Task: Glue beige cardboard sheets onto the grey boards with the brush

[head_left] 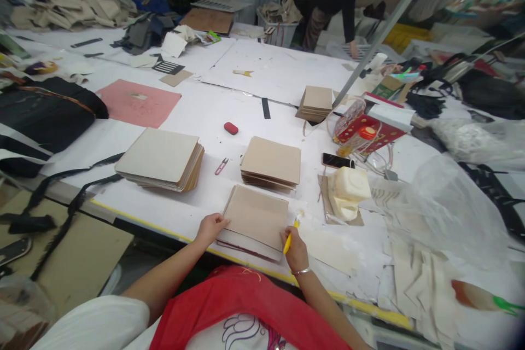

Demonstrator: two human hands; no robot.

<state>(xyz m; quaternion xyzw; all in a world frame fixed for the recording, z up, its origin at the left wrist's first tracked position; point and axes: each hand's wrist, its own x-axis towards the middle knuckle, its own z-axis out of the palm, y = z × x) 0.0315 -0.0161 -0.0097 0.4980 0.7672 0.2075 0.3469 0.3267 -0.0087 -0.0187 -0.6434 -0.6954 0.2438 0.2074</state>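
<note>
In front of me lies a stack of beige cardboard sheets (256,216), its top sheet a little askew over the ones below. My left hand (211,228) pinches the left edge of that top sheet between thumb and fingers. At the sheet's right edge is my right hand (296,251), closed around a yellow-handled brush (288,242) whose pale bristles point away from me. Its fingertips touch the cardboard too. Just behind sits a second cardboard stack (270,161). To the right, a white tub (349,186) stands tilted on a piece of board, smeared with cream-coloured paste.
A larger board stack (158,156) stands left, with pink thread snips (221,166) and a red oval case (231,128) nearby. Right are a phone (337,161), a red bag (365,134) and plastic sheeting (455,208). Another person (334,0) leans over at the back.
</note>
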